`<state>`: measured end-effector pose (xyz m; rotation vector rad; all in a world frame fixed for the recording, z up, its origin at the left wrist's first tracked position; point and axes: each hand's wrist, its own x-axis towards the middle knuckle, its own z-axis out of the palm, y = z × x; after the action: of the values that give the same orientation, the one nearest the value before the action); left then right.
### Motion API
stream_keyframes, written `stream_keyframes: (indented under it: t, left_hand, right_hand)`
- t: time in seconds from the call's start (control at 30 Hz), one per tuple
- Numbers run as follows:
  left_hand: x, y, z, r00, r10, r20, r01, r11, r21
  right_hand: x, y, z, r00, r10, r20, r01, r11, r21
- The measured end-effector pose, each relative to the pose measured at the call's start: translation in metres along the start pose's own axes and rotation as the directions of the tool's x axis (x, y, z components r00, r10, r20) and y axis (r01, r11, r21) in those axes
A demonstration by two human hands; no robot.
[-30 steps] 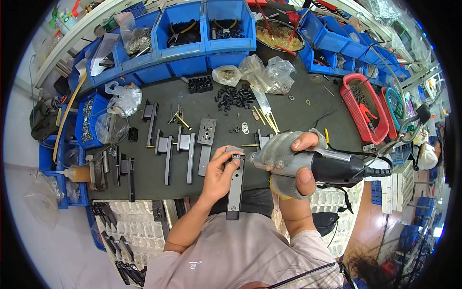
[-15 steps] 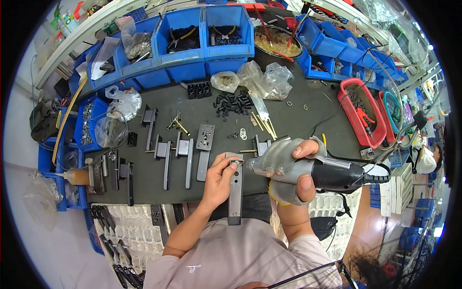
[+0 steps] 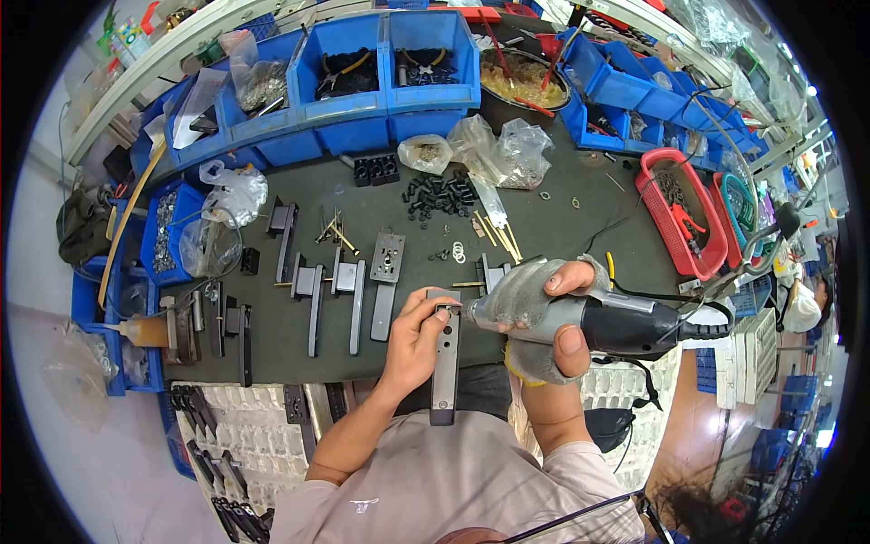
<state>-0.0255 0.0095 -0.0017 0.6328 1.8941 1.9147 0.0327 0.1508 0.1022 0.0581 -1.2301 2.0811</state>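
My left hand [image 3: 412,349] grips the upper end of a long grey metal door handle [image 3: 444,381], fingers and thumb closed round it. Small holes show along the face of the handle, and its lower end points toward my body. My right hand [image 3: 544,313], in a grey glove with bare fingertips, is wrapped round a silver and black electric screwdriver [image 3: 630,328]. The tool lies level, its nose pointing left, close beside the top of the handle. Whether its tip touches the handle, I cannot tell. Behind the screwdriver lies another handle part [image 3: 491,275], partly hidden.
Several finished-looking handles [image 3: 314,308] lie on the dark mat to the left. Black small parts [image 3: 439,195], white rings [image 3: 458,252] and long screws [image 3: 503,238] lie ahead. Blue bins [image 3: 433,95] line the back; a red basket [image 3: 684,249] stands right, near the tool's cord [image 3: 711,328].
The handle has turned slightly in my left hand, showing more of its grey face. The back end of the screwdriver and its cord have shifted a little; both hands keep their holds.
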Motion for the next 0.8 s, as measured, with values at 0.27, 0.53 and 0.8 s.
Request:
stream_keyframes:
  t: [0.27,0.53,0.8]
  left_hand:
    - [0.002,-0.001,-0.002,1.000,-0.002,0.002,0.002,1.000,0.027]
    - [-0.001,-0.009,-0.006,0.998,-0.053,0.020,0.053,0.998,-0.029]
    - [-0.010,-0.021,-0.002,0.994,-0.109,0.025,0.111,0.985,-0.129]
  right_hand:
    - [0.004,-0.005,-0.004,0.998,-0.061,0.018,0.060,0.998,0.021]
    - [0.032,0.007,-0.032,0.973,-0.021,-0.229,-0.044,0.960,-0.275]
    - [0.082,0.039,-0.068,0.968,-0.059,-0.244,-0.095,0.813,-0.574]
